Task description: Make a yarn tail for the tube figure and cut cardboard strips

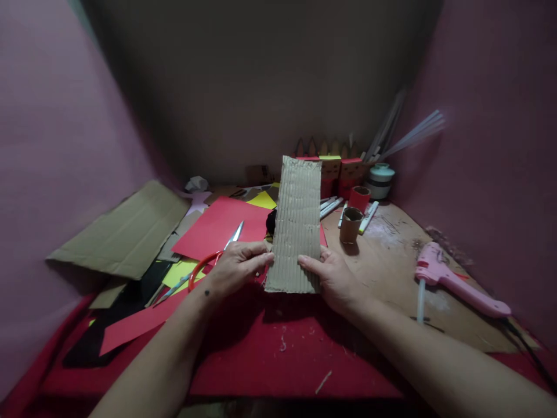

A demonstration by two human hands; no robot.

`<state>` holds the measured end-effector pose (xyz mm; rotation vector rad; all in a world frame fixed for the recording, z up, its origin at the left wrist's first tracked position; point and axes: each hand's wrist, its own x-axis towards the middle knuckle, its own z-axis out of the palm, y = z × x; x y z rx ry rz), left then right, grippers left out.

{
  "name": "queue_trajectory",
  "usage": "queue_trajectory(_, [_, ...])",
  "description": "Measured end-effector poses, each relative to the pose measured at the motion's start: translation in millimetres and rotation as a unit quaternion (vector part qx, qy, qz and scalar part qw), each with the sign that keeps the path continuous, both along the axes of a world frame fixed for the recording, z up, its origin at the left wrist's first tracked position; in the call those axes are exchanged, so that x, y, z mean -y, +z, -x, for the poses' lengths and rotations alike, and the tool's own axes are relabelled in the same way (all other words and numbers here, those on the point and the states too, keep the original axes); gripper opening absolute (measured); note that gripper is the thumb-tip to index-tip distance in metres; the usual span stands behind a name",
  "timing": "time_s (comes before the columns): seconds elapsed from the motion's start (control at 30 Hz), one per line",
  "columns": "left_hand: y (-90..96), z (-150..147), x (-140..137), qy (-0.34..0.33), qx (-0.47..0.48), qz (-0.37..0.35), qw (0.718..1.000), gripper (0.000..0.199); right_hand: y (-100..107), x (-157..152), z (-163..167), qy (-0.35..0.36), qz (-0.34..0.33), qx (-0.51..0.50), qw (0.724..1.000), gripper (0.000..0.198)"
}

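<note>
A long strip of corrugated cardboard (299,215) is held up in front of me, its ridges running lengthwise. My right hand (339,278) grips its lower right edge, thumb on the near face and fingers behind. At the lower left edge, my left hand (237,267) pinches the strip between thumb and fingers. Red-handled scissors (201,267) lie beside my left wrist, blades pointing away. Behind the strip is a sheet of red paper (217,229), partly covered by it.
A pink glue gun (456,284) lies on the brown board (391,313) at right. Two cardboard tubes, one brown (350,226) and one red (359,200), stand near several markers (369,217). A large cardboard piece (126,232) is at left; a jar (380,181) stands at the back.
</note>
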<state>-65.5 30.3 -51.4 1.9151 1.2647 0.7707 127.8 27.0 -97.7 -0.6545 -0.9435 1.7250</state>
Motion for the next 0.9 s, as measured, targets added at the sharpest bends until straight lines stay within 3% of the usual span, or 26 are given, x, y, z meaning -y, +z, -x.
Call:
queue_trajectory(0.27, [1.1,-4,8,0.02,0.206,0.009,0.978,0.03,0,-1,-1,0.033,0.031,-0.063,0.997,0.027])
queue_trajectory(0.47, [10.0,9,1,0.087,0.327,-0.053,0.94,0.034,2,-2,-3,0.024,0.061,-0.043,0.997,0.03])
queue_trajectory(0.57, [10.2,13,-6,0.144,0.324,-0.073,0.932,0.038,3,-1,-3,0.035,0.054,-0.029,0.998,0.03])
queue_trajectory(0.63, [7.2,10,-9,0.167,0.288,-0.09,0.939,0.019,4,0,-4,0.048,0.047,-0.016,0.998,0.032])
queue_trajectory(0.67, [5.3,8,-9,0.153,0.273,-0.089,0.946,0.01,4,1,-4,0.055,0.041,-0.011,0.998,0.033])
queue_trajectory(0.73, [1.3,1,-8,0.082,0.267,-0.055,0.959,0.048,4,1,-3,0.069,0.028,-0.01,0.997,0.035])
queue_trajectory(0.77, [-0.6,-2,-6,0.045,0.274,-0.026,0.96,0.056,4,1,-3,0.073,0.02,-0.014,0.997,0.036])
queue_trajectory(0.9, [-5.0,-8,-1,-0.006,0.307,0.059,0.95,0.04,2,0,-2,0.069,0.001,-0.029,0.997,0.034])
